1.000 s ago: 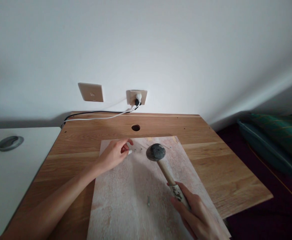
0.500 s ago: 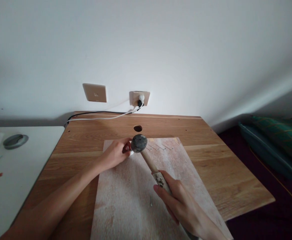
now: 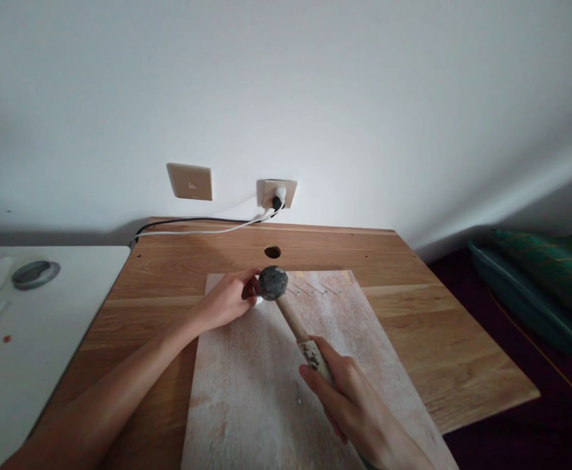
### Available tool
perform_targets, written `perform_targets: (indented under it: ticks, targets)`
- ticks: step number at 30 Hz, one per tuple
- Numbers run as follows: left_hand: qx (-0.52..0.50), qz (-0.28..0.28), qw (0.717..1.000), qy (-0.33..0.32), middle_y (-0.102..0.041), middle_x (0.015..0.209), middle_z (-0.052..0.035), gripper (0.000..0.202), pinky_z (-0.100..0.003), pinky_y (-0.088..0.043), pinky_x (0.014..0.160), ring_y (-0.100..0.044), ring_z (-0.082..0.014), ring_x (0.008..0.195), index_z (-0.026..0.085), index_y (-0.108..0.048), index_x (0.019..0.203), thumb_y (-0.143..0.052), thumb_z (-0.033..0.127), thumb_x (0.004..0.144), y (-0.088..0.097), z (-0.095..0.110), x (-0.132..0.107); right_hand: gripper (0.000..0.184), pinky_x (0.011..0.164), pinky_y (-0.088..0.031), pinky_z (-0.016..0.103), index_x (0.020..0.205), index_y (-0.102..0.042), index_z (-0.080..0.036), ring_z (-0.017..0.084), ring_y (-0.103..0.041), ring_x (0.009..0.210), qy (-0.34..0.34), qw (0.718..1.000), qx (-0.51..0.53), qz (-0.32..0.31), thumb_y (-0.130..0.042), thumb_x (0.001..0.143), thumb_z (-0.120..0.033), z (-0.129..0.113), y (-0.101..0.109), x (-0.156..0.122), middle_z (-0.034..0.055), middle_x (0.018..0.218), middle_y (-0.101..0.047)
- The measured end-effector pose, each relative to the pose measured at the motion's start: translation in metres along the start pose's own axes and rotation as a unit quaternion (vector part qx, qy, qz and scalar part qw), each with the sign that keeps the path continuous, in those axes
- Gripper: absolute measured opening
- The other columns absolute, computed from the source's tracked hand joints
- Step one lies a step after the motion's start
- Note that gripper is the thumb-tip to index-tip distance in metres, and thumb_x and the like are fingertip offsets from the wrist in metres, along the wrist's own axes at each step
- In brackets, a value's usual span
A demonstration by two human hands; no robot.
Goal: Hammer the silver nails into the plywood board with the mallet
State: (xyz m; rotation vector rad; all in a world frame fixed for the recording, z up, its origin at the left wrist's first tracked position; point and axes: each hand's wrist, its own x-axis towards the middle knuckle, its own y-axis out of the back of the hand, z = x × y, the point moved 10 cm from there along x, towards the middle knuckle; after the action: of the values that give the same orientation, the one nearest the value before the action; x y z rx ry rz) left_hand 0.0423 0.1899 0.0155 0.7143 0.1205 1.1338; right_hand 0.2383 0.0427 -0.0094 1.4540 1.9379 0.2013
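My right hand (image 3: 351,391) is wrapped round the handle of a mallet (image 3: 273,283) with a dark round head and a wooden shaft. The head hangs over the far part of a whitish, worn wooden board (image 3: 246,398), right beside the fingertips of my left hand (image 3: 229,297). Those fingers are pinched together near the board's far left corner. A small white piece (image 3: 259,301) shows at them, its kind unclear and partly hidden. Several thin nails (image 3: 317,288) are in a row by the far edge, right of the mallet head. A single nail (image 3: 299,393) is nearer to me.
Under the board is a brown wooden tabletop (image 3: 403,326) with a round cable hole (image 3: 272,252). Cables (image 3: 207,231) run along its back edge to a wall socket (image 3: 286,194). A white table (image 3: 70,313) adjoins at left. Cushions (image 3: 550,294) lie at right.
The camera view has shifted very slightly, so everything sits a little further right. The mallet head stays beside my left fingers, and both hands keep nearly the same pose.
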Motion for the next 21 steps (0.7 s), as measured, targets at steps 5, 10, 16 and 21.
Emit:
perform_targets:
  ticks: [5,10,16,21]
  targets:
    - [0.008,0.007,1.0,0.007,-0.069,0.076,0.0039,0.046,-0.023,-0.048,0.066,-0.064,-0.0139,0.068,0.022,-0.071,0.104,-0.056,-0.005,0.069,0.002,0.003,0.001,0.068,0.047,-0.045,0.025,0.149,-0.052,-0.024,0.015,-0.055,0.049,0.005,1.0,0.007,0.016,-0.053,0.099,-0.068,0.004,0.001,0.0,-0.0048,0.06,-0.056]
    - [0.009,0.007,1.0,0.007,-0.069,0.073,0.0043,0.04,-0.022,-0.046,0.062,-0.063,-0.0134,0.064,0.021,-0.072,0.096,-0.058,-0.006,0.069,0.004,0.003,0.002,0.067,0.054,-0.05,0.027,0.151,-0.051,-0.025,0.015,-0.057,0.053,-0.005,1.0,0.003,0.025,-0.052,0.1,-0.068,0.007,0.001,-0.001,-0.0023,0.07,-0.062]
    - [-0.009,-0.002,1.0,0.03,-0.075,0.078,0.0039,0.046,-0.021,-0.049,0.064,-0.067,-0.0136,0.067,0.021,-0.074,0.1,-0.058,-0.008,0.068,0.002,-0.005,0.002,0.071,0.055,-0.051,0.028,0.156,-0.047,-0.025,0.016,-0.058,0.055,-0.02,0.999,0.016,0.019,-0.053,0.1,-0.068,0.013,-0.003,-0.003,-0.0008,0.076,-0.065]
    - [-0.008,-0.004,0.999,0.033,-0.077,0.082,0.0032,0.051,-0.022,-0.051,0.068,-0.071,-0.0152,0.073,0.022,-0.074,0.11,-0.059,-0.005,0.069,0.002,-0.006,0.002,0.068,0.057,-0.055,0.03,0.156,-0.047,-0.027,0.016,-0.062,0.058,-0.033,0.999,0.018,0.03,-0.053,0.1,-0.066,0.019,-0.001,-0.008,0.0035,0.092,-0.069]
